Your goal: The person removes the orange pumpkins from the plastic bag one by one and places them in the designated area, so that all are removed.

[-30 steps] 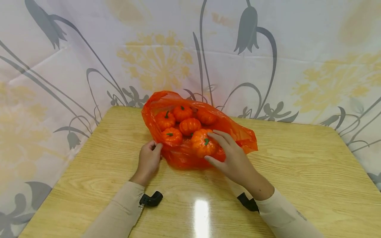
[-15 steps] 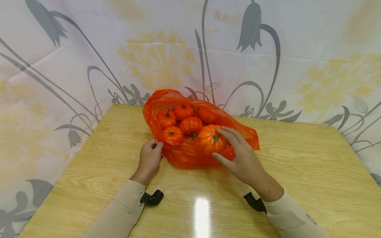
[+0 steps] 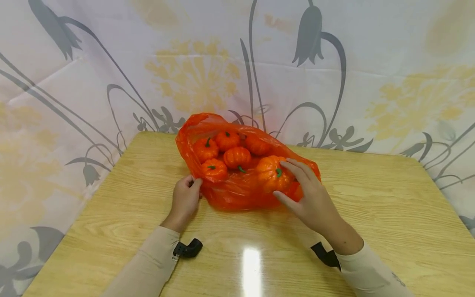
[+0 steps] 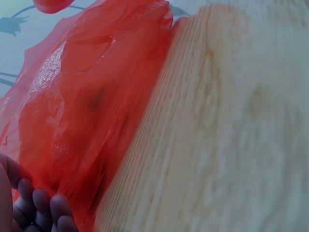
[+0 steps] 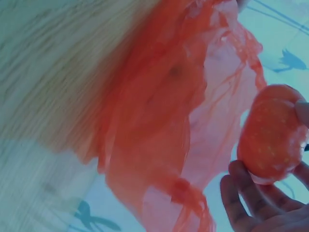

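My right hand (image 3: 315,202) holds an orange toy pumpkin (image 3: 269,172) with a green stem, thumb on the near side and fingers on the far side. In the right wrist view this pumpkin (image 5: 270,135) is up above the orange plastic bag (image 5: 149,121). With thumb and fingers, my left hand (image 3: 185,200) pinches the near left rim of the bag (image 3: 237,196), which lies on its side-spread folds with a wide mouth. Several more toy pumpkins (image 3: 236,157) sit inside it. In the left wrist view the bag (image 4: 96,111) hides most of its contents.
The bag stands on a light wood-grain table (image 3: 371,218), towards its back edge. Behind rises a white cloth backdrop (image 3: 222,82) printed with grey and yellow flowers. A black wrist device (image 3: 188,248) is strapped to the left sleeve.
My right hand has moved to the right with the pumpkin, over the right part of the bag. The left hand has stayed at the rim.
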A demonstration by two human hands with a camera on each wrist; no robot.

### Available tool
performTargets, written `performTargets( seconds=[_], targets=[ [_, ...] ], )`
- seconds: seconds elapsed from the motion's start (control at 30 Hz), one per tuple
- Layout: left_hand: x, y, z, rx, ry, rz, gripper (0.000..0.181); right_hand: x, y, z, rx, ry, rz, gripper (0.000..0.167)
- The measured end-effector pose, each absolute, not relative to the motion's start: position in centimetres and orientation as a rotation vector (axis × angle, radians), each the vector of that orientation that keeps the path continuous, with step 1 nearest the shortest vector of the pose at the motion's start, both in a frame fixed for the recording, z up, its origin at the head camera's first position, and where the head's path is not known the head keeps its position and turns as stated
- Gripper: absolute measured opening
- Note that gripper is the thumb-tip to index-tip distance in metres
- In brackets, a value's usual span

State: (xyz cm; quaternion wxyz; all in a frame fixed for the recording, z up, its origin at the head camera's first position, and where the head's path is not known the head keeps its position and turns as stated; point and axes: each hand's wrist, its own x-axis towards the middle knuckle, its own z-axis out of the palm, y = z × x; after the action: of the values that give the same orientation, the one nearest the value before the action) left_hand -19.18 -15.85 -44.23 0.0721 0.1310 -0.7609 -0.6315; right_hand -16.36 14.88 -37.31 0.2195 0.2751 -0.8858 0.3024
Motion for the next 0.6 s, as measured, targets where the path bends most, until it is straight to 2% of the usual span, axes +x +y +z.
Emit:
performTargets(
  seconds=[0.23,0.6],
  targets=[
    [-19.2,-16.0,-44.4,0.398,-2.28,-1.895,0.03,-17.0,16.4,-36.6,0.789,-2.272,0.871,0.083],
    [-19.3,-16.0,-44.4,0.384,-2.3,-1.864,0.031,-18.0,19.1,-36.4,0.618,-2.281,0.86,0.077]
  ],
)
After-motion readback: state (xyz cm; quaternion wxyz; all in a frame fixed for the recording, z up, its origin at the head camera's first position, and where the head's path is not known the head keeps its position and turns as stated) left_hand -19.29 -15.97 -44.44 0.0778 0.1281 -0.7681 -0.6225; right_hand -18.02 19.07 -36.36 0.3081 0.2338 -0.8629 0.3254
